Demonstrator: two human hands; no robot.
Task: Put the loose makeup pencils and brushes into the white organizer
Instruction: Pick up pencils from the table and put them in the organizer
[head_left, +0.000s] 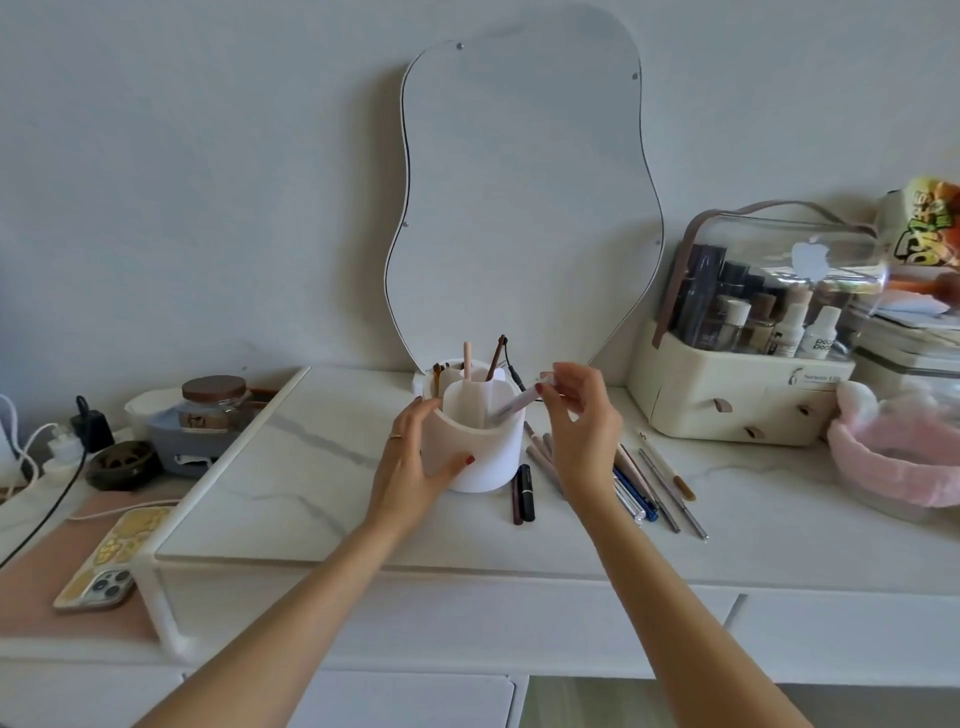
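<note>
The white round organizer stands at the middle of the marble tabletop with a few brushes and pencils upright in its back compartments. My left hand grips its left side, thumb across the front. My right hand holds a pale pencil by its upper end, tilted with the lower tip inside the organizer's right compartment. Several loose pencils and brushes lie fanned on the table to the right of the organizer, and two dark ones lie just in front of it.
A wavy mirror leans on the wall behind. A cream cosmetics case with bottles stands at right, a pink fluffy headband beyond it. At left sit a jar, a dark bowl, chargers with cables and a phone.
</note>
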